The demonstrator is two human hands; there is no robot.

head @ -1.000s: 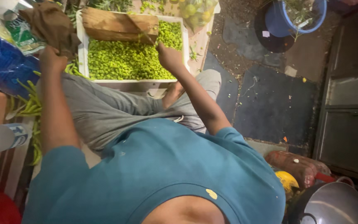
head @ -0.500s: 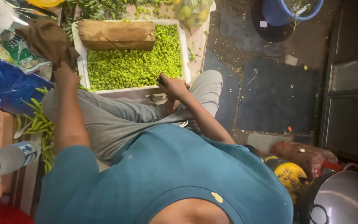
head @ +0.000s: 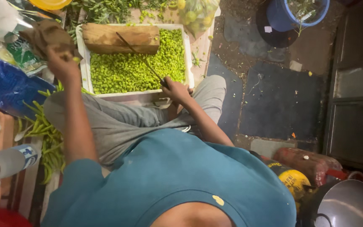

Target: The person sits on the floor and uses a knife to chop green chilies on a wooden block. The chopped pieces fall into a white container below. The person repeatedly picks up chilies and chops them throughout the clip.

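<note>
1 knife (head: 141, 59) gripped by right hand (head: 175, 89); left hand (head: 61, 63) clutches 1 brown cloth (head: 47, 35).

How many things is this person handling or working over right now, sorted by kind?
Knife: 1
Brown cloth: 1
Wooden chopping block: 1
White tray of chopped green pieces: 1
Total: 4

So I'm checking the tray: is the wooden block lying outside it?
No, the wooden block lies inside the white tray, at its far end above the chopped greens.
</note>
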